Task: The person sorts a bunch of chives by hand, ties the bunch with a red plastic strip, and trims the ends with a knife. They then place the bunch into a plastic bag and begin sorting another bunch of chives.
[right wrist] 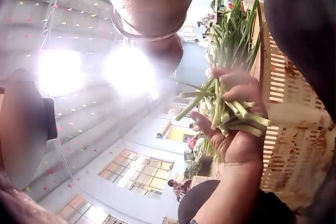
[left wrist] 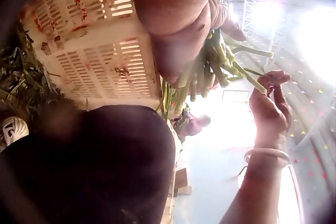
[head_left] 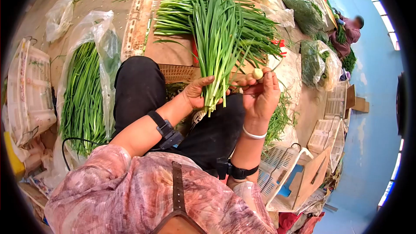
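Item: one bunch of long green leaves (head_left: pixel 216 39), flat, narrow and glossy, tapering at the tips, with smooth, pale, rounded stems. It lay in the left hand, its leafy part across a larger pile of similar greens (head_left: pixel 173 15), its bare stem ends pointing toward the person.

Left hand (head_left: pixel 196 95): grasped the lower stems, thumb over them, fingers curled around; the blunt, pale ends stuck out unevenly.

Right hand (head_left: pixel 262 97): raised just beside the bunch, palm up, fingers bent, their tips pinching a pale rounded piece (head_left: pixel 258 74), smooth; its nature could not be told. A smooth white bangle (head_left: pixel 254 135) circled the wrist.

Support: a flat brown board (head_left: pixel 167 47) under the pile, with a slotted plastic crate (head_left: pixel 177 73), stained, below it. Red strips (head_left: pixel 195 52) showed at the pile.

Left side: a crinkled, translucent plastic bag (head_left: pixel 106 30), open, holding long, loose greens (head_left: pixel 82 95).

Right side: pale latticed baskets (head_left: pixel 277 164); beyond, a seated person (head_left: pixel 353 32) before a flat blue wall (head_left: pixel 364 125).
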{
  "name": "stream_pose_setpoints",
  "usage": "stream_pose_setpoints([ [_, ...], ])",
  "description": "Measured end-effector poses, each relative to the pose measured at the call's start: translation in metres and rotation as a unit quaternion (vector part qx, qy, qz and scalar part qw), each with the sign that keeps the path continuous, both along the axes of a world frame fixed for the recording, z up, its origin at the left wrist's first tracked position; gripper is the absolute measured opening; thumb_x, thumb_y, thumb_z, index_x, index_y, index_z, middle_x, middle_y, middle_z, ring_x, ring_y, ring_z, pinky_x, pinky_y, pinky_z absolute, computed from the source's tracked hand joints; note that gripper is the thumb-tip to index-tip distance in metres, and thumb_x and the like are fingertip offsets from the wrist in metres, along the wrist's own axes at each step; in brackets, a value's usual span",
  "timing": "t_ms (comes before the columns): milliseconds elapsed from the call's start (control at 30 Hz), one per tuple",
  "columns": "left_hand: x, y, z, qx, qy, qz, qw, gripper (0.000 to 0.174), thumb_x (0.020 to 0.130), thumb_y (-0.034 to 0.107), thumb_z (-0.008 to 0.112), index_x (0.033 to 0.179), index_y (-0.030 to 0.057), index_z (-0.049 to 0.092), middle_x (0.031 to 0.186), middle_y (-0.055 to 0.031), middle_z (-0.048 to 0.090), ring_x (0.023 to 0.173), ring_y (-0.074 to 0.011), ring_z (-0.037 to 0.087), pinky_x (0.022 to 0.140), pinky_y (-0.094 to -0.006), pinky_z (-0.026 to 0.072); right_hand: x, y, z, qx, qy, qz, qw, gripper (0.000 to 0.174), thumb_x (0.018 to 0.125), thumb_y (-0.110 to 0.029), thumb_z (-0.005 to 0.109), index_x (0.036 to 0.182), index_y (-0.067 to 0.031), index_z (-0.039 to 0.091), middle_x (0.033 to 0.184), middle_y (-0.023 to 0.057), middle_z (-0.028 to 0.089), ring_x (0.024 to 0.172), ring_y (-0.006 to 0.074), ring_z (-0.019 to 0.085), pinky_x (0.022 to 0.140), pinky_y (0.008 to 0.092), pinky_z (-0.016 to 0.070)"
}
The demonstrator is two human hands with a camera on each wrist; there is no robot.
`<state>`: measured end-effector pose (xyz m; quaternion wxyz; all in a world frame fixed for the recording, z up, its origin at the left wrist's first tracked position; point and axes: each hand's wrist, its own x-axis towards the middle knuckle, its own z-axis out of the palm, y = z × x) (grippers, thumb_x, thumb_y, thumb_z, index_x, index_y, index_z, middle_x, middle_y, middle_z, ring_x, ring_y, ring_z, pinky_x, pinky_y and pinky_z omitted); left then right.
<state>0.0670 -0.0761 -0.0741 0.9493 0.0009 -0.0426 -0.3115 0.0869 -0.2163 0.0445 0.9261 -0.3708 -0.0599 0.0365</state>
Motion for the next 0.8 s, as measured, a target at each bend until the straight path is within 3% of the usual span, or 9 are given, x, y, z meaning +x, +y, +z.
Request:
stream_pose_setpoints([
  [133,0.001,-0.005,-0.011,-0.020,0.048,0.003,0.999,0.046,0.076,0.016,0.066,0.116,0.0004,0.051,0.106,-0.0168,0.060,0.096,-0.0285,0.060,0.082,-0.0428,0.0506,0.011,-0.017,-0.007,0.043,0.108,-0.028,0.993,0.012,0.090,-0.013,0.051,0.091,-0.0012,0.054,0.074,0.0086,0.055,0.061,0.0182,0.049,0.048,0.0267,0.0387],
  [300,0.003,-0.004,-0.015,0.076,0.052,-0.014,0.996,0.041,0.076,0.010,0.063,0.114,-0.0020,0.051,0.090,-0.0098,0.063,0.079,-0.0214,0.064,0.078,-0.0390,0.0527,0.025,-0.024,-0.017,0.006,0.070,-0.049,0.996,0.012,0.090,-0.012,0.050,0.089,-0.0012,0.054,0.074,0.0085,0.055,0.058,0.0160,0.047,0.043,0.0231,0.0345],
  [467,0.004,0.000,-0.016,0.108,0.025,-0.017,0.994,0.042,0.075,0.007,0.063,0.114,-0.0024,0.051,0.089,-0.0106,0.063,0.076,-0.0189,0.064,0.070,-0.0337,0.0554,0.048,-0.022,-0.034,-0.015,0.093,-0.100,0.991,0.011,0.090,-0.011,0.050,0.091,-0.0013,0.055,0.075,0.0090,0.057,0.058,0.0159,0.049,0.043,0.0233,0.0360],
  [600,0.002,0.001,-0.013,0.149,0.050,-0.013,0.988,0.041,0.073,0.003,0.062,0.113,-0.0038,0.051,0.096,-0.0154,0.061,0.078,-0.0212,0.064,0.067,-0.0334,0.0560,0.063,-0.032,-0.049,-0.150,0.121,-0.088,0.977,0.024,0.089,-0.016,0.051,0.104,0.0027,0.053,0.097,0.0178,0.059,0.077,0.0250,0.057,0.056,0.0314,0.0452],
  [633,0.002,0.000,-0.014,0.134,0.045,-0.016,0.990,0.040,0.074,0.003,0.060,0.112,-0.0048,0.051,0.097,-0.0169,0.061,0.080,-0.0225,0.064,0.068,-0.0342,0.0559,0.065,-0.038,-0.056,-0.501,-0.050,-0.211,0.838,0.033,0.086,-0.018,0.056,0.111,0.0032,0.050,0.099,0.0210,0.058,0.083,0.0296,0.057,0.064,0.0368,0.0456],
  [667,0.001,-0.001,-0.015,0.133,0.047,-0.020,0.990,0.040,0.074,0.003,0.060,0.112,-0.0048,0.051,0.097,-0.0169,0.061,0.080,-0.0225,0.064,0.068,-0.0342,0.0559,0.065,-0.045,-0.064,-0.760,-0.211,-0.292,0.541,0.045,0.082,-0.021,0.061,0.118,0.0037,0.046,0.100,0.0242,0.056,0.088,0.0342,0.056,0.073,0.0422,0.0461],
  [700,0.001,-0.003,-0.016,0.133,0.044,-0.017,0.990,0.039,0.074,0.003,0.060,0.111,-0.0051,0.051,0.097,-0.0168,0.061,0.080,-0.0227,0.064,0.068,-0.0347,0.0558,0.041,-0.030,-0.017,-0.818,-0.041,-0.214,0.533,0.062,0.077,-0.024,0.065,0.126,0.0041,0.039,0.112,0.0273,0.051,0.099,0.0377,0.051,0.085,0.0448,0.0397],
  [733,0.003,-0.005,-0.015,0.133,0.039,-0.012,0.990,0.038,0.075,0.003,0.059,0.110,-0.0054,0.051,0.097,-0.0167,0.061,0.081,-0.0229,0.064,0.069,-0.0353,0.0558,0.042,-0.048,-0.029,-0.780,-0.166,-0.291,0.528,0.045,0.080,-0.017,0.063,0.117,0.0046,0.048,0.098,0.0207,0.058,0.084,0.0288,0.059,0.073,0.0387,0.0460],
  [800,0.003,-0.008,-0.012,0.130,0.036,-0.006,0.991,0.034,0.075,0.004,0.059,0.107,-0.0061,0.054,0.096,-0.0164,0.061,0.082,-0.0229,0.064,0.069,-0.0361,0.0553,0.014,-0.054,-0.008,-0.665,-0.014,-0.162,0.729,0.024,0.081,-0.011,0.060,0.100,0.0050,0.058,0.077,0.0123,0.062,0.063,0.0175,0.059,0.058,0.0290,0.0467],
])
